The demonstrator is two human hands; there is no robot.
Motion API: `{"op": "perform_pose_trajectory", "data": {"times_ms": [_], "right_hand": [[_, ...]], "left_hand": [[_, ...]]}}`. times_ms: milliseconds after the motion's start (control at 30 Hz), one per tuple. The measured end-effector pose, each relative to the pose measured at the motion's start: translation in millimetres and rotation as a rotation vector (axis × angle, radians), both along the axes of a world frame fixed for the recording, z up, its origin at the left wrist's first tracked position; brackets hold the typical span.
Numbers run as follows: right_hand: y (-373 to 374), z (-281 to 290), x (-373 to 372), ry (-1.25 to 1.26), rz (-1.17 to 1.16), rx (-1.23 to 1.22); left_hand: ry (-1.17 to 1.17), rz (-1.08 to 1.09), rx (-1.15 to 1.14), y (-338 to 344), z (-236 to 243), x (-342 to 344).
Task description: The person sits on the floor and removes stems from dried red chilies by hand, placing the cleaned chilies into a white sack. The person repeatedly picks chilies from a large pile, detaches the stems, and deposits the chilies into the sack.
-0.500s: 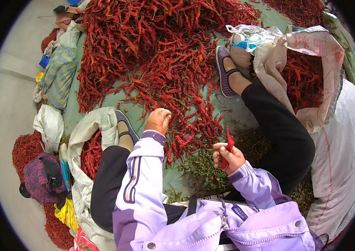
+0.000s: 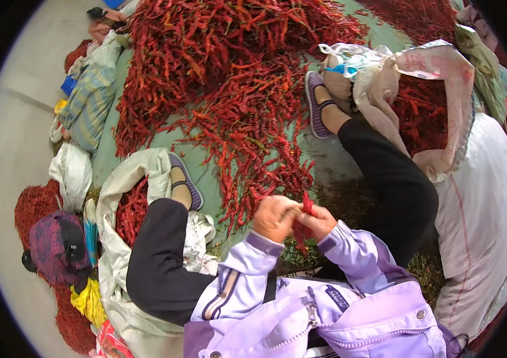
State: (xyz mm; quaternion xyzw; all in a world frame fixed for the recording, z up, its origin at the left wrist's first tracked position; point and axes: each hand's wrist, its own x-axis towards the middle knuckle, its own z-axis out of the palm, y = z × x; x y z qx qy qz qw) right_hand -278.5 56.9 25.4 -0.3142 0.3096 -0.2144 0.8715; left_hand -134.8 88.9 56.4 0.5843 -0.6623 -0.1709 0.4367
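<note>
My right hand (image 2: 319, 220) holds a red chili (image 2: 308, 204) upright in its closed fingers. My left hand (image 2: 274, 216) is closed and meets the right at the chili; what its fingertips pinch is hidden. Beyond them a large pile of dried red chilies (image 2: 217, 36) spreads over the green floor covering (image 2: 152, 143), thinning toward my hands. Below the hands lies a dark green litter of stems (image 2: 343, 191), partly in shadow.
An open white sack of chilies (image 2: 110, 209) stands by my left leg, another (image 2: 462, 83) by my right foot, beside a full white sack (image 2: 480, 215). At left are a purple patterned bag (image 2: 50, 241), a striped sack (image 2: 89, 101) and another person (image 2: 101, 27).
My left hand has moved down and right from above the loose chilies to meet my right hand, which has shifted slightly left with the chili still in it.
</note>
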Motion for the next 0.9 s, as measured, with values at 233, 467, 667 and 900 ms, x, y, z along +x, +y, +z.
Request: {"op": "perform_pose_trajectory", "data": {"times_ms": [233,467,667,900], "right_hand": [[41.2,-2.3,-13.6,-0.047,0.44,-0.723],[40.3,5.1,-13.8,-0.3,0.682,-0.671],[24.6,10.5,-13.7,0.095,0.409,-0.583],[25.6,-11.4,-1.4,0.274,0.317,-0.537]], "left_hand": [[1.017,-0.031,0.603,92.8,-5.9,2.7],[1.509,-0.209,0.733,114.3,-13.7,5.0],[1.153,0.135,0.609,79.9,-6.6,-1.7],[-0.011,-0.014,0.163,61.5,-2.6,1.4]]}}
